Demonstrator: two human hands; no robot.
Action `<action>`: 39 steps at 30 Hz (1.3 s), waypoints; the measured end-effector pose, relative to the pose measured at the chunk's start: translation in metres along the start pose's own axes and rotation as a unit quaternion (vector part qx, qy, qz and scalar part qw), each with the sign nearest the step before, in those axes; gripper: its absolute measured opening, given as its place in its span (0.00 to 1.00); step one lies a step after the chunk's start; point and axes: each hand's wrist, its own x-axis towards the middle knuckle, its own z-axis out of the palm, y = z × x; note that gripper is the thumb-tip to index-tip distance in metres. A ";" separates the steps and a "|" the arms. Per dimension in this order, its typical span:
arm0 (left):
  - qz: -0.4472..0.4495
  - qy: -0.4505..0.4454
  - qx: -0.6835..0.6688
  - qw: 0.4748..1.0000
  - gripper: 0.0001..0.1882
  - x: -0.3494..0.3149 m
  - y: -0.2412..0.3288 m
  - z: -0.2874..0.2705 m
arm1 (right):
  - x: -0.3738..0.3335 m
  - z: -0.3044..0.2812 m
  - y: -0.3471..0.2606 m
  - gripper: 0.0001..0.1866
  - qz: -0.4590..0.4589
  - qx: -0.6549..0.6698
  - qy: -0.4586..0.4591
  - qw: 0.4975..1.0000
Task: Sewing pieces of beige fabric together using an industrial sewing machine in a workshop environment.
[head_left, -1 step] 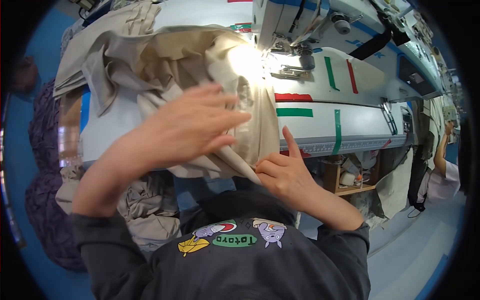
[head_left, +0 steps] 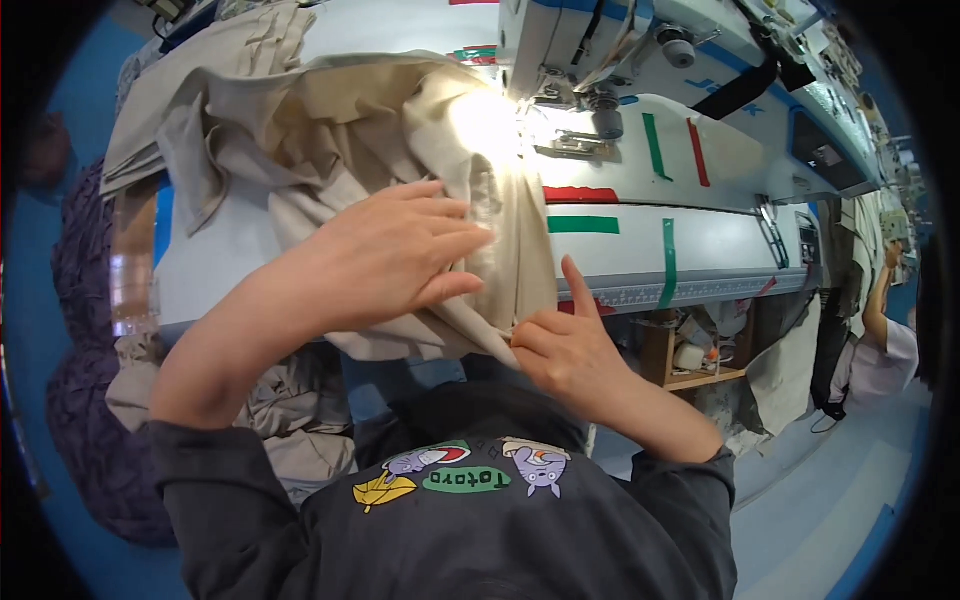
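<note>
A large piece of beige fabric [head_left: 350, 120] lies bunched over the sewing table, one edge running up beneath the lit needle area of a sewing machine [head_left: 575, 120]. Over its folds rests my left hand [head_left: 400, 250], fingers stretched out flat across the cloth. At the table's front edge my right hand [head_left: 570, 345] pinches the near corner of the same fabric between thumb and curled fingers, its index finger pointing up. Bright lamp glare washes out the cloth near the needle.
Folded beige cloth [head_left: 200, 90] is stacked at the far left. More crumpled fabric [head_left: 300, 410] lies below the table, beside dark purple cloth [head_left: 100, 350]. A ruler strip [head_left: 690, 288] runs along the front edge; a wooden shelf [head_left: 700, 378] sits underneath. At far right another person's arm [head_left: 880, 295] shows.
My left hand has settled lower onto the fabric and is no longer blurred. The right hand keeps its pinch on the corner. The whole view has shifted slightly.
</note>
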 end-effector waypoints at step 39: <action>-0.301 -0.047 0.015 0.952 0.40 -0.025 -0.040 0.035 | 0.019 -0.001 0.027 0.06 0.044 -0.059 -0.036 0.997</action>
